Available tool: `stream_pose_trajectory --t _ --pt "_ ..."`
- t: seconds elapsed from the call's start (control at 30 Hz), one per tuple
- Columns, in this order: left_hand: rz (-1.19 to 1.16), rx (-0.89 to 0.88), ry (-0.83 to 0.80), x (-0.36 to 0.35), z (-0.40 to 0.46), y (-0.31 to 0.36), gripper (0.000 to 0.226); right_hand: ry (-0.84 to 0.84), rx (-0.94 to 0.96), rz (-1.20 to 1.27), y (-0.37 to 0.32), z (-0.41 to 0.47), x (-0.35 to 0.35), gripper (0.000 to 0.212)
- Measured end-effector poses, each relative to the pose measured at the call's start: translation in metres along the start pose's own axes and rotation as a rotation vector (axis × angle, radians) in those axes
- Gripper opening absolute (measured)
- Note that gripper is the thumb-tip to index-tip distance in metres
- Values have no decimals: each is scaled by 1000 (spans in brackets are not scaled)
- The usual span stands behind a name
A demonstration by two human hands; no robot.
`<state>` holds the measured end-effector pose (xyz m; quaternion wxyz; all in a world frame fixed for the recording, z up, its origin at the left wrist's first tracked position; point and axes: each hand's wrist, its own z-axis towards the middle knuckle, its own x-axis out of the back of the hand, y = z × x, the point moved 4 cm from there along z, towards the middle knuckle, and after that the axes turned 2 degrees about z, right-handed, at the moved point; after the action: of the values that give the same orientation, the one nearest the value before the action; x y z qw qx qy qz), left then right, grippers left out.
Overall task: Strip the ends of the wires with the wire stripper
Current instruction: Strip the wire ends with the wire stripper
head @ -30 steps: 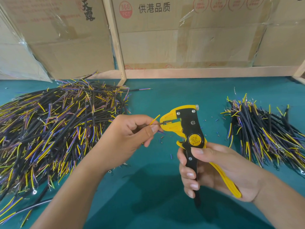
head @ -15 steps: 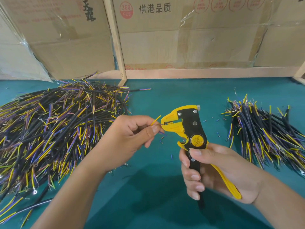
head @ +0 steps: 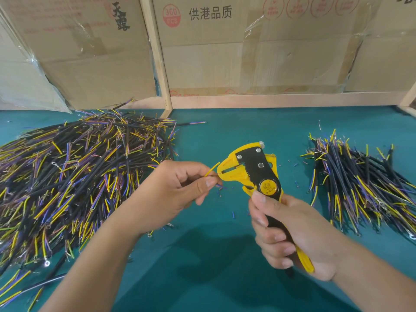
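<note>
On the far left of the green table (head: 225, 136) lies a large heap of wires (head: 74, 176), black-sheathed leads with yellow, purple and blue cores fanning out at the ends, some ending in small ring terminals; the heap reaches from the left edge almost to the middle of the table. Just right of it, the left hand (head: 177, 190) is raised above the table with its fingers curled, thumb and forefinger pinching a single lead whose yellow wire end (head: 212, 169) sticks up and to the right, while a thin bare strand runs from the pinch into the mouth of the wire stripper (head: 254, 170). The stripper is yellow with a black side plate, silver rivets and a round yellow dial; its beak-shaped head points left at the fingertips, and whether the head has clamped on the strand cannot be told. The right hand (head: 290, 233) grips its handles from below, fingers wrapped round the black handle and the yellow one pressed against the palm, thumb resting by the dial. Small scraps of insulation (head: 234, 214) dot the table under and around the tool. Farther right lies a smaller pile of wires (head: 360, 188) of the same kind. Cardboard boxes (head: 247, 52) stand along the back; their contents are hidden.
</note>
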<state>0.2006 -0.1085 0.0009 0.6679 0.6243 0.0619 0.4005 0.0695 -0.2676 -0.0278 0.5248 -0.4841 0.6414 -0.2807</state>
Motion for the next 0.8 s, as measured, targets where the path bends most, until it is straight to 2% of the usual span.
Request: stream_pose_trajectory --t 0.23,0.5,0.6,0.67,0.8 --pt "11 2 14 2 0 -1 21 -42 22 41 -1 2 1 59" --pt "-25 37 -57 12 -3 -4 24 -35 -6 67 1 6 6 48" --pt "-70 44 79 43 -12 -10 19 120 106 244 -23 4 29 40" --pt "-104 49 149 54 -15 -13 17 160 153 236 -37 -1 41 39" --pt "-41 61 44 26 -6 -14 22 -47 55 170 -16 3 24 33"
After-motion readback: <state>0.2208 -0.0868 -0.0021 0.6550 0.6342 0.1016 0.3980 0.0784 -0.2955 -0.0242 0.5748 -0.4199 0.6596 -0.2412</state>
